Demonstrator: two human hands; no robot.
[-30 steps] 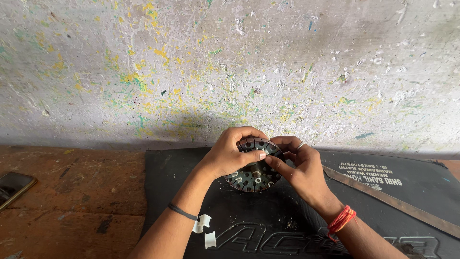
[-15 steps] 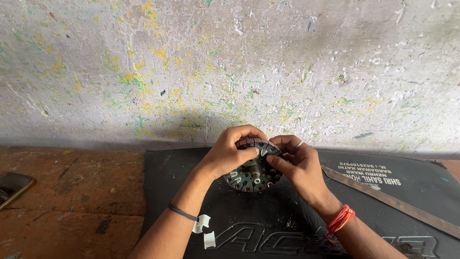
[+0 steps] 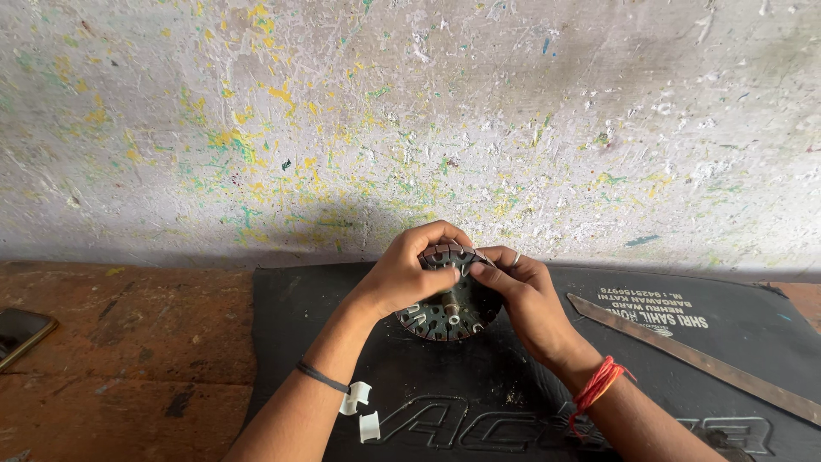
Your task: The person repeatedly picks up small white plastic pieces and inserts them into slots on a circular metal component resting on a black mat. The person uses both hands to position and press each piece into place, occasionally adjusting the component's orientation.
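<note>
round slotted metal core (image 3: 449, 310) at lower centre, tilted on black mat (image 3: 342, 342), left hand (image 3: 409, 272) clasping its upper left rim, right hand (image 3: 523, 295) fingertips pinching its top edge, white printed lettering at mat's right and lower edge, two white clips (image 3: 361, 409) just beside left wrist

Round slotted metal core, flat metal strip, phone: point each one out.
round slotted metal core (image 3: 451, 312), head view, on its dark slotted face below the fingers.
flat metal strip (image 3: 684, 355), head view, midway along its length.
phone (image 3: 19, 332), head view, on its dark screen.
</note>
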